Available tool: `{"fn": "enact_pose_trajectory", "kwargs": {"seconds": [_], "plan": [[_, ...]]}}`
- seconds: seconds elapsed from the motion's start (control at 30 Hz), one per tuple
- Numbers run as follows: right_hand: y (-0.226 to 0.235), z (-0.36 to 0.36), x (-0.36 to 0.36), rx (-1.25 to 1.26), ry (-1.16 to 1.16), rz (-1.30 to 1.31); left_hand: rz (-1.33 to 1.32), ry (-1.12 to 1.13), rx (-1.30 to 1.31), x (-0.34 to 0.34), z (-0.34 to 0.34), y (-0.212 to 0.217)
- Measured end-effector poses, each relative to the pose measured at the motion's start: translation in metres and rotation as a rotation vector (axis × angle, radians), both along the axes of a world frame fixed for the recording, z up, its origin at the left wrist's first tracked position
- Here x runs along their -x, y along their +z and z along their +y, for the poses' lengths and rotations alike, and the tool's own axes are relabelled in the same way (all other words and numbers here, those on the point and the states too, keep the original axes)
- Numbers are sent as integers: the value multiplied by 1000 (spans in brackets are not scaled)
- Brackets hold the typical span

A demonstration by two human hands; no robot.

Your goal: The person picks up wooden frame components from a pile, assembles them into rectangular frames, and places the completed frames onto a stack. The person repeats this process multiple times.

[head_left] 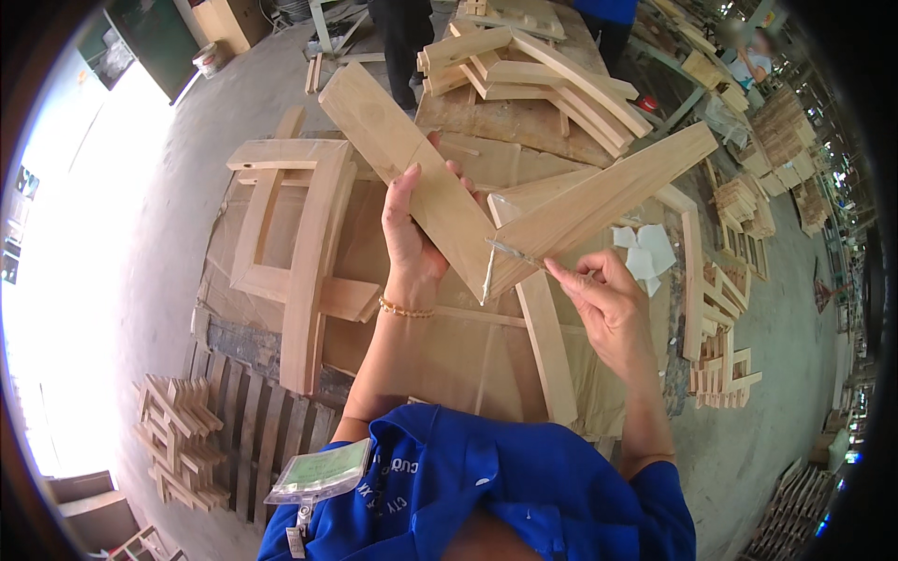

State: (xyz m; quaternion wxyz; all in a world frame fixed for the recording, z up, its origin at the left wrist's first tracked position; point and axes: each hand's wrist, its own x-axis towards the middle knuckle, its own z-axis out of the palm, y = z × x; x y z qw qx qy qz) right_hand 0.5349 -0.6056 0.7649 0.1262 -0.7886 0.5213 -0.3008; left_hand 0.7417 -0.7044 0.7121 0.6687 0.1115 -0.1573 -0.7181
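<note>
My left hand (410,234) is closed around the left arm of a V-shaped wooden frame piece (426,173), thumb on its upper face. The two boards of this piece meet at a mitred corner low in the middle of the view. A line of white glue (487,282) runs along that joint. Between the fingertips of my right hand (606,304) is pinched a thin metal spatula (516,252), its tip touching the corner by the glue. Below lies another light wooden board (547,351), partly hidden by the V-shaped piece.
Cardboard (468,374) covers the worktable. Wooden frames (309,271) lie at left, and more are piled (533,79) at the far side. White scraps (645,254) rest at right. Stacked wooden parts (182,435) sit on a pallet (248,421). Other people (402,42) stand beyond the table.
</note>
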Motion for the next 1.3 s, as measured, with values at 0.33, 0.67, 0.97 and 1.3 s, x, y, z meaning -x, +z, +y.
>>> {"fn": "enact_pose_trajectory", "kwargs": {"seconds": [0.33, 0.67, 0.97, 1.3], "plan": [[-2, 41, -16, -9, 125, -140, -83, 113, 3, -28, 25, 4], [-3, 35, -15, -58, 226, -94, 1, 14, -12, -45, 27, -7], [6, 26, 32, 416, -83, 370, 173, -312, 87, -49, 29, -24], [12, 31, 42, 247, 112, 573, 326, -602, -44, -51, 25, -14]]}}
